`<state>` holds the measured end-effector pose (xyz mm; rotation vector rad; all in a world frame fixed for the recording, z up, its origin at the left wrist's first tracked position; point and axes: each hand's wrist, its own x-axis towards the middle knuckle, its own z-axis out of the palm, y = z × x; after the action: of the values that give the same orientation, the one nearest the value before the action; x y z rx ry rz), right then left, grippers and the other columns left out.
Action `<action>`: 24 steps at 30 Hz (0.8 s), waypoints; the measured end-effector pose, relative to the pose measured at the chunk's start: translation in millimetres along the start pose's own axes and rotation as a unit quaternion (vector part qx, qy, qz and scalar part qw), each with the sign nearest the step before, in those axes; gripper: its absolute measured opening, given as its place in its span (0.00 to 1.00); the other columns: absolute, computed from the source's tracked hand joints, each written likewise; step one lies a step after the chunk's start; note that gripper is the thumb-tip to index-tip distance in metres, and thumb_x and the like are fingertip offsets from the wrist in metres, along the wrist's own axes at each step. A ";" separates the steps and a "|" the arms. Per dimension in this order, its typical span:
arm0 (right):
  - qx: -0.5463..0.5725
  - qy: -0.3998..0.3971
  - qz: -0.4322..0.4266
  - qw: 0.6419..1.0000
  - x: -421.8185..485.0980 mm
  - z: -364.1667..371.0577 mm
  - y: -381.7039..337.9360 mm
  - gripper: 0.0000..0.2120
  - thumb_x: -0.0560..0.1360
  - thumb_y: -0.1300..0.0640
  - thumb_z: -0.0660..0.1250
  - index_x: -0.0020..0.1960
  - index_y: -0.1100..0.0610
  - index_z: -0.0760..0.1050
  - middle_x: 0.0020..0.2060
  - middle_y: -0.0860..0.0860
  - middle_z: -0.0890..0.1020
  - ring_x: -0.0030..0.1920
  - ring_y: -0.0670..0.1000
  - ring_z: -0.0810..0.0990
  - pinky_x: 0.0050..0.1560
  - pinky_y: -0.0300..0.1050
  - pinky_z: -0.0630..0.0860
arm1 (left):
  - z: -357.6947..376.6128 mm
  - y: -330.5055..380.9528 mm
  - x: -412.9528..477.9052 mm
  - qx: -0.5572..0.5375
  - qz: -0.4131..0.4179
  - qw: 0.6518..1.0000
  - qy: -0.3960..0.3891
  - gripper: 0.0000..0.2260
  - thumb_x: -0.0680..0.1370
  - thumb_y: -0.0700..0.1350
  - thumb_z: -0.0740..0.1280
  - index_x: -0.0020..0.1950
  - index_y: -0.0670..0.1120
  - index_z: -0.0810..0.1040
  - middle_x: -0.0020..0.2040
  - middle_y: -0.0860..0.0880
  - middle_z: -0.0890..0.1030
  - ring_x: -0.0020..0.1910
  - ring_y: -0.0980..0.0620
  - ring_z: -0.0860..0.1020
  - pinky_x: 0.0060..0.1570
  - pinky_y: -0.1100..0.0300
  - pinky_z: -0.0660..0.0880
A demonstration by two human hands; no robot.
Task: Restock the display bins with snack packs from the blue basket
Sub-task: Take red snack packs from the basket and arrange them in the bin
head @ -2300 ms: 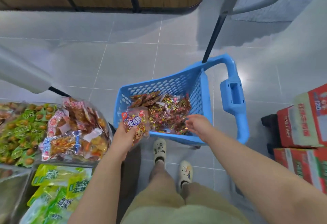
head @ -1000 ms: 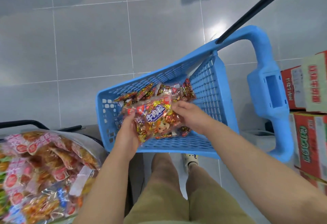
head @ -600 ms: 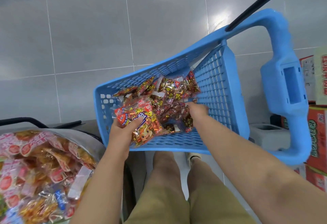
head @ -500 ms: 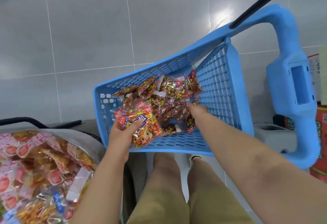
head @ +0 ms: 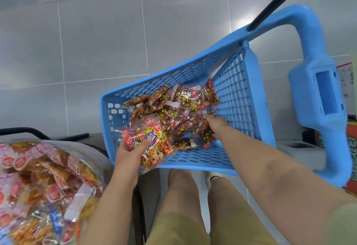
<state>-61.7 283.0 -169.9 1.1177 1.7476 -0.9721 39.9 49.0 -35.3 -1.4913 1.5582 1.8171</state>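
Second pick under way.
Your right hand (head: 216,124) has quit the snack pack (head: 149,141) your left hand (head: 128,157) grips and entered the blue basket (head: 241,90); its fingers' hold is hidden.

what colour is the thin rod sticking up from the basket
The rod is black, seen best in the head view.

left hand (head: 127,155) gripping pack (head: 158,153), right hand (head: 216,125) perhaps grasping

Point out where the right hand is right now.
Head view, centre-right: the right hand is down in the blue basket, among the loose snack packs near its right wall.
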 end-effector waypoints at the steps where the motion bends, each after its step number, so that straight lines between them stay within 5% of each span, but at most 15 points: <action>1: -0.002 -0.022 0.008 1.000 1.9 2.6 -1.6 0.34 0.72 0.38 0.66 0.66 0.63 0.68 0.61 0.58 0.74 0.61 0.59 0.74 0.61 0.53 0.73 | 0.3 -3.1 1.0 0.001 0.000 1.000 0.000 0.24 0.68 0.45 0.76 0.62 0.52 0.74 0.54 0.48 0.83 0.49 0.47 0.84 0.45 0.51 0.81; 7: -0.015 0.003 -0.013 1.000 18.1 14.6 -1.4 0.13 0.77 0.59 0.61 0.59 0.63 0.73 0.57 0.59 0.78 0.55 0.58 0.78 0.57 0.50 0.77 | 0.1 -23.7 5.5 -0.016 0.006 1.000 0.013 0.19 0.70 0.44 0.76 0.58 0.54 0.75 0.52 0.49 0.84 0.47 0.47 0.84 0.41 0.53 0.81; 10: -0.035 0.051 -0.050 0.997 0.9 4.4 1.7 0.11 0.78 0.61 0.58 0.58 0.63 0.73 0.56 0.58 0.78 0.54 0.58 0.77 0.46 0.43 0.73 | -2.3 -26.8 -3.6 -0.034 0.013 0.999 0.021 0.16 0.72 0.42 0.74 0.57 0.54 0.75 0.52 0.49 0.84 0.48 0.48 0.84 0.39 0.55 0.80; 15: -0.013 0.041 -0.160 0.986 -69.9 -30.6 4.9 0.15 0.74 0.63 0.58 0.58 0.56 0.74 0.38 0.52 0.76 0.37 0.53 0.75 0.31 0.40 0.69 | -8.1 -26.6 -32.9 -0.069 0.023 0.997 0.041 0.17 0.72 0.43 0.74 0.58 0.54 0.73 0.52 0.50 0.83 0.46 0.50 0.83 0.36 0.58 0.78; 20: 0.157 -0.166 -0.219 0.949 -156.8 -62.8 6.8 0.20 0.71 0.70 0.60 0.59 0.55 0.75 0.48 0.56 0.81 0.49 0.58 0.78 0.53 0.57 0.76 | -13.2 -23.5 -79.1 -0.128 0.044 0.990 0.041 0.13 0.72 0.42 0.75 0.51 0.54 0.76 0.46 0.51 0.84 0.42 0.51 0.84 0.33 0.57 0.80; 24: 0.211 -0.350 -0.265 0.873 -225.2 -72.7 8.4 0.17 0.74 0.71 0.62 0.56 0.53 0.75 0.43 0.50 0.85 0.41 0.49 0.84 0.37 0.45 0.81 | -19.5 -24.5 -127.2 -0.185 0.068 0.980 0.027 0.13 0.72 0.40 0.74 0.54 0.50 0.78 0.42 0.48 0.86 0.38 0.49 0.85 0.29 0.55 0.80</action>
<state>-11.1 284.1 61.4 0.3927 1.2568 -1.8891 119.8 87.4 61.2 -1.6367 1.4320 2.2623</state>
